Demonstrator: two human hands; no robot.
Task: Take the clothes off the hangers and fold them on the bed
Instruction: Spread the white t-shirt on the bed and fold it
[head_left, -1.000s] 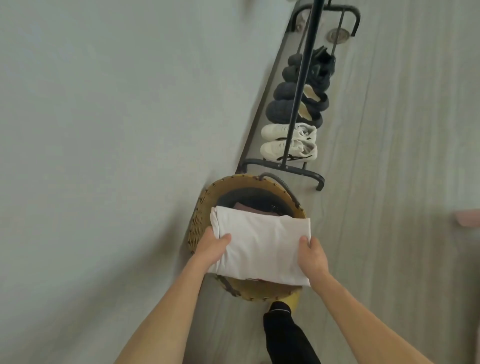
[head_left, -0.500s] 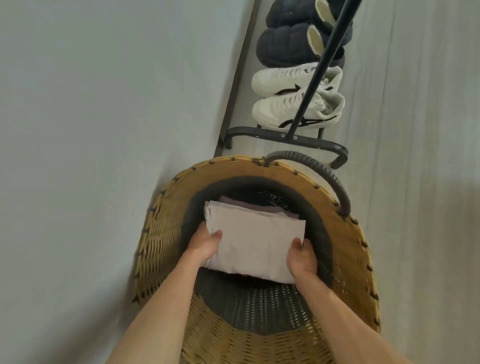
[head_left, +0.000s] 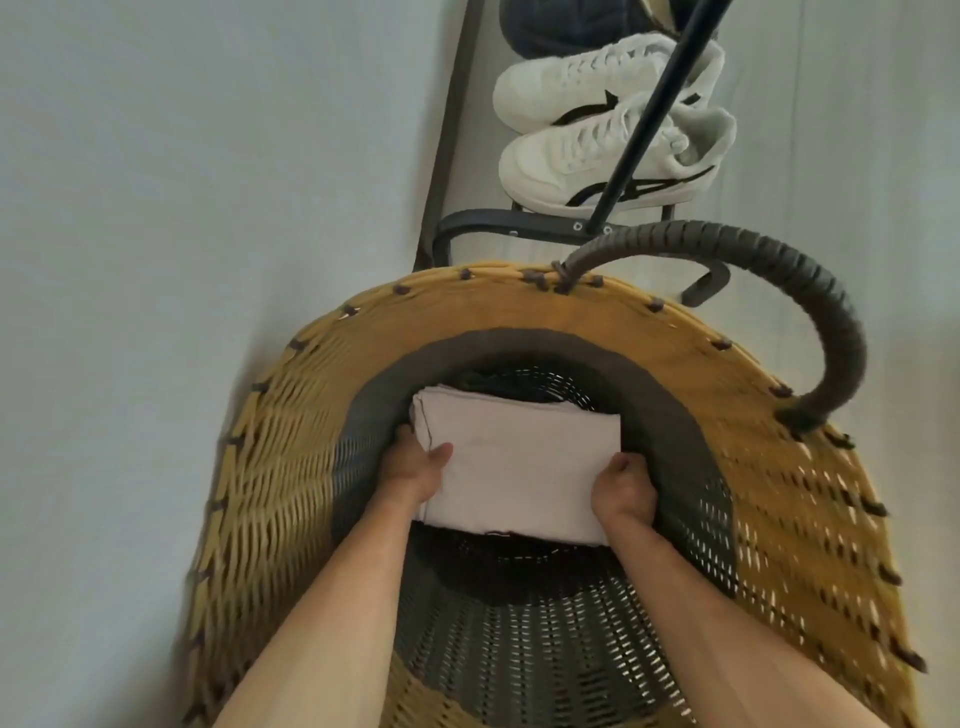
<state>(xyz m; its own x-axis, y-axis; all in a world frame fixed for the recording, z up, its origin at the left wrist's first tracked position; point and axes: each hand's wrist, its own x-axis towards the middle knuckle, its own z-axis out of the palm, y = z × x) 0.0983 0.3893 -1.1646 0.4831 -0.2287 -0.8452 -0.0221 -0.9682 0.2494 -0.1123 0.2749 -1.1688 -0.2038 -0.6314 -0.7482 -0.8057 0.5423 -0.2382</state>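
A folded white garment (head_left: 519, 467) lies flat deep inside a tall woven basket (head_left: 779, 499) of yellow and dark grey wicker. My left hand (head_left: 413, 465) grips the garment's left edge, thumb on top and fingers underneath. My right hand (head_left: 623, 491) grips its right edge near the front corner. Both forearms reach down into the basket. A dark garment shows under the white one at the back.
The basket has a dark wrapped handle (head_left: 779, 291) at the far right rim. A pale wall (head_left: 182, 260) stands close on the left. Behind the basket is a black clothes rack base (head_left: 519, 221) with its pole (head_left: 649, 109), and white sneakers (head_left: 608, 156) on it.
Both hands have lowered the folded white garment from above the basket rim to deep inside it. The view has moved down close over the basket.
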